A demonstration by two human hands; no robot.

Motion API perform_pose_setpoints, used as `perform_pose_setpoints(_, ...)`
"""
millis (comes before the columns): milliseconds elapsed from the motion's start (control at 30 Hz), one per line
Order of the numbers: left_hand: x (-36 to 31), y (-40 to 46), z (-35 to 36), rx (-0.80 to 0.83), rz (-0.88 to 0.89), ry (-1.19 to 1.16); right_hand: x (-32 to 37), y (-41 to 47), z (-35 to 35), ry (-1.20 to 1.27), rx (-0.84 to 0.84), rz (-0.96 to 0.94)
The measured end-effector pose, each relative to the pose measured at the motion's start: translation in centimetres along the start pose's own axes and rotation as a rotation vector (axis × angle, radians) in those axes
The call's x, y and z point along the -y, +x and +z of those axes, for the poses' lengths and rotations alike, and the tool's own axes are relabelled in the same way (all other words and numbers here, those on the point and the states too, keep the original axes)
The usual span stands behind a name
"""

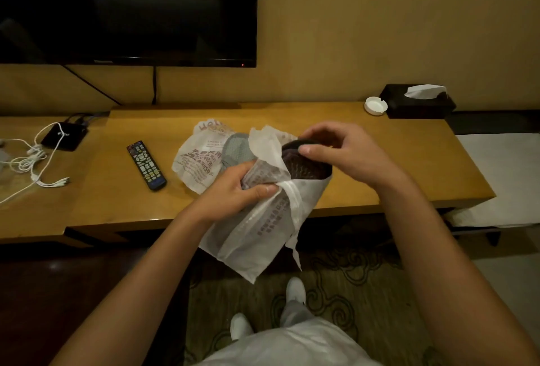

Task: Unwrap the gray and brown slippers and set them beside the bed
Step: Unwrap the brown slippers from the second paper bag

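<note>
A white printed wrapper [257, 237] hangs over the front edge of the wooden table [380, 161], torn open at its top. The dark brown slippers [306, 165] stick out of that opening. My right hand [339, 152] grips the top of the brown slippers, thumb on their near side. My left hand [233, 190] clutches the wrapper's left flap. Behind them on the table lie the gray slippers [238, 150], partly out of a second white printed wrapper [198, 158].
A black remote [146, 165] lies left of the wrappers. A set-top box [64, 136] and white cables [32, 161] sit far left. A white ashtray [376, 105] and black tissue box [418, 102] stand at the back right. A television [128, 9] hangs above. Patterned carpet [336, 286] lies below.
</note>
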State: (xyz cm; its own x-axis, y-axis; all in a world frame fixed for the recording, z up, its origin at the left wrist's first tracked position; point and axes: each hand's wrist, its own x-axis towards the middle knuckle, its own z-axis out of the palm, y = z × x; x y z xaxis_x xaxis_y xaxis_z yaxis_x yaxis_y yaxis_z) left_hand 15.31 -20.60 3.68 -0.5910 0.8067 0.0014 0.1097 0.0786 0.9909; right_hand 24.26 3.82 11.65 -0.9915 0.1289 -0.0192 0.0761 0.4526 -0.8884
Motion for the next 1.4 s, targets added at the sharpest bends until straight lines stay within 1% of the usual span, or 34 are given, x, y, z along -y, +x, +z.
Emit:
perform_pose_setpoints(67,-0.1,0.2,0.0,0.010,0.009,-0.021,-0.5,-0.3,1.0,0.002,0.044,0.056)
perform_pose_setpoints(133,0.0,0.2,0.0,0.016,0.007,-0.015,-0.9,-0.4,1.7,-0.034,0.039,0.083)
perform_pose_setpoints(233,0.3,-0.1,0.0,0.022,-0.025,-0.022,-1.1,-0.4,2.1,-0.104,0.017,0.073)
perform_pose_setpoints(400,0.6,-0.1,-0.2,0.034,-0.105,-0.080,-1.0,0.4,1.8,0.009,-0.022,0.071)
perform_pose_setpoints(500,1.3,-0.5,-0.6,0.068,-0.152,-0.091,-1.1,1.0,1.0,0.055,-0.075,0.099)
perform_pose_setpoints(567,2.1,-1.0,-0.8,0.082,-0.183,-0.075,-1.3,1.1,0.4,0.136,-0.169,0.119)
perform_pose_setpoints(667,3.4,-1.4,-1.2,0.077,-0.225,-0.100,-1.5,1.5,-0.2,0.316,-0.414,0.129)
perform_pose_setpoints(800,4.4,-1.4,-2.0,0.066,-0.255,-0.101,-1.9,2.1,-0.8,0.552,-0.644,0.138)
perform_pose_setpoints(833,4.8,-1.5,-2.2,0.031,-0.263,-0.067,-1.9,2.2,-1.1,0.618,-0.696,0.139)
perform_pose_setpoints(867,5.2,-1.5,-2.4,-0.038,-0.285,-0.013,-1.8,2.2,-1.5,0.678,-0.747,0.134)
perform_pose_setpoints(933,5.8,-1.5,-3.0,-0.222,-0.342,0.101,-1.7,2.2,-2.5,0.791,-0.830,0.107)
perform_pose_setpoints(1000,6.0,-1.5,-3.7,-0.380,-0.353,0.191,-2.1,2.0,-3.4,0.881,-0.875,0.076)
perform_pose_setpoints(1067,5.9,-1.4,-4.2,-0.480,-0.307,0.251,-2.4,1.9,-3.8,0.923,-0.882,0.064)
perform_pose_setpoints(1167,5.2,-0.7,-4.1,-0.517,-0.247,0.291,-2.5,1.9,-2.8,0.858,-0.844,0.084)
perform_pose_setpoints(1233,4.9,0.0,-3.9,-0.535,-0.256,0.347,-2.5,1.8,-1.5,0.760,-0.757,0.107)
perform_pose_setpoints(1300,4.6,0.6,-3.9,-0.532,-0.229,0.361,-2.5,1.8,0.1,0.651,-0.633,0.123)
perform_pose_setpoints(1400,4.1,1.1,-3.6,-0.493,-0.138,0.239,-2.8,2.0,2.4,0.509,-0.460,0.159)
